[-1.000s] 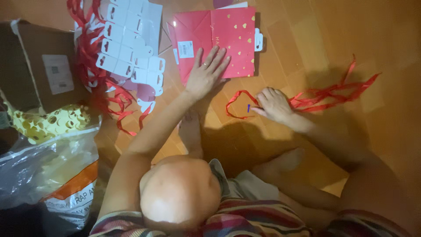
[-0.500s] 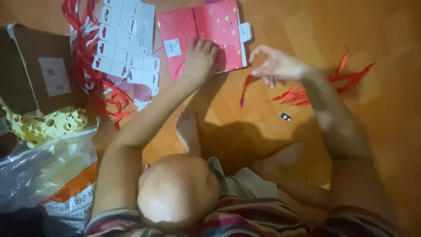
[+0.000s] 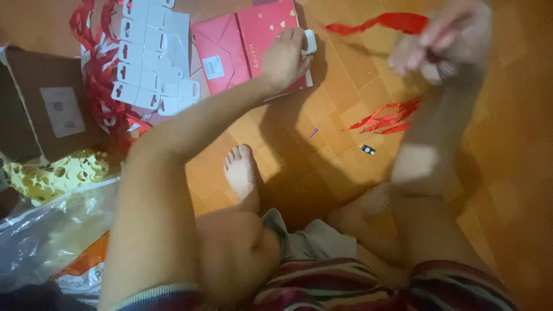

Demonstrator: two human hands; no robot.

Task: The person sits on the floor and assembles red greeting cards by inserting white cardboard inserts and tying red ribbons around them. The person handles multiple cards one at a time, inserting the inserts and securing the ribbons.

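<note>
I sit on a wooden floor. My left hand rests flat on the right edge of a flattened red paper gift bag with gold dots, and holds nothing. Raised close to the camera at the upper right, my right hand is blurred and pinches one end of a red ribbon. The ribbon trails left through the air above the floor. More red ribbons lie loose on the floor below that hand.
A stack of white cardboard tabs lies on tangled red ribbon left of the bag. A brown cardboard box, yellow cut-out paper and a clear plastic bag crowd the left side. My bare foot rests mid-floor.
My right hand has picked a red ribbon off the floor and lifted it up and to the right, toward the camera. My left hand has stayed on the red bag.
</note>
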